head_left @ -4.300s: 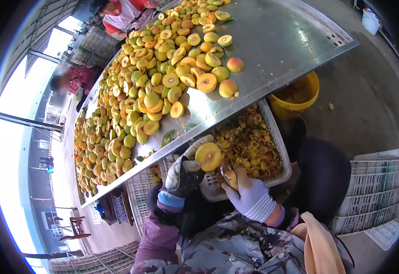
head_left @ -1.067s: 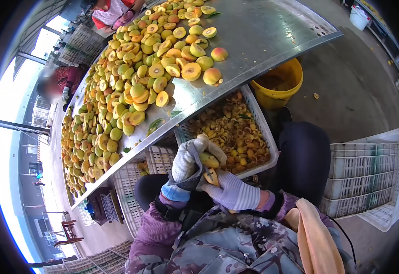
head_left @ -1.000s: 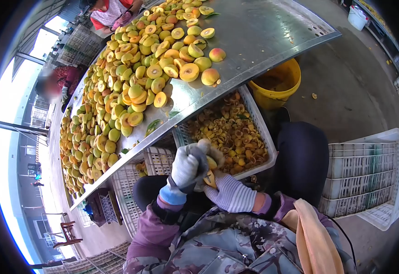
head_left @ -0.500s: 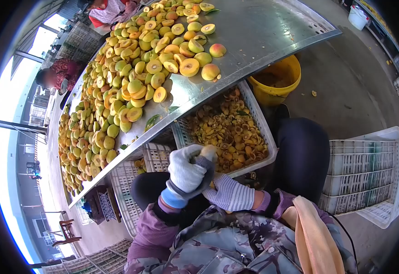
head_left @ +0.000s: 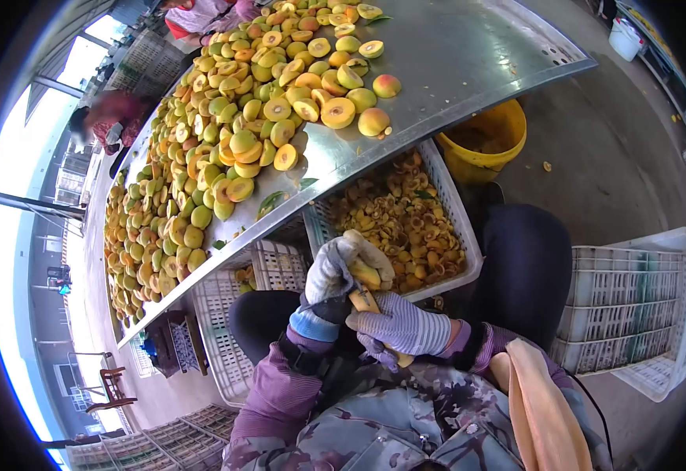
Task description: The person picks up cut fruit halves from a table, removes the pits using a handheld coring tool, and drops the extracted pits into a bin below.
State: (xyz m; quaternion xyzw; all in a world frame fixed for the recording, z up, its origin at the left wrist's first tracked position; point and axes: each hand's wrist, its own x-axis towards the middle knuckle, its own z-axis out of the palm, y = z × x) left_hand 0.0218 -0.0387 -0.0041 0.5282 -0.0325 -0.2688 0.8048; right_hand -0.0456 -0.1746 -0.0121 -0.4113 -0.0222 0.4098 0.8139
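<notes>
My left hand [head_left: 341, 265], in a pale work glove, is closed around a yellow peach half [head_left: 366, 273] above the near end of a white crate. Only part of the fruit's flesh shows between the fingers. My right hand [head_left: 409, 326], in a purple-and-white striped glove, grips a wooden-handled tool [head_left: 364, 301] just below it. The tool's upper end meets the peach half, and its working tip is hidden. Many cut peaches [head_left: 241, 141] lie heaped on the metal table [head_left: 437, 71] ahead.
The crate [head_left: 472, 259] under the table edge holds peach scraps and pits [head_left: 398, 228]. A yellow bucket [head_left: 508, 157] stands behind it. White crates [head_left: 625, 306] are at my right, and another crate [head_left: 221, 330] is at my left. Two other people sit across the table.
My left hand has turned and opened outward, so the peach half now shows. My right hand has moved slightly right, and the wooden handle is now in plain view.
</notes>
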